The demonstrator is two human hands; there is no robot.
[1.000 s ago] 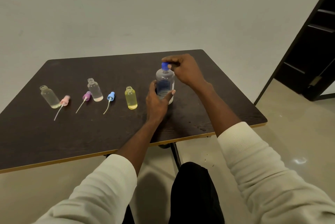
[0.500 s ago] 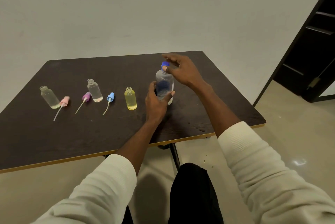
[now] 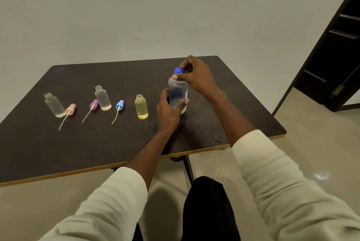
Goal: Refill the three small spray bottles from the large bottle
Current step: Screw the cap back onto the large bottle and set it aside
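The left hand (image 3: 169, 111) grips a large clear plastic bottle (image 3: 178, 92) standing upright near the dark wooden table's (image 3: 58, 151) right edge, while the right hand (image 3: 195, 76) pinches its blue screw cap (image 3: 178, 70). Three uncapped small bottles stand leftward.

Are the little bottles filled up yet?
Not yet. Done: the three small bottles stand open, spray tops lying beside them. Now: the left hand steadies the big bottle while the right hand grips its blue cap. Left: pouring and closing.
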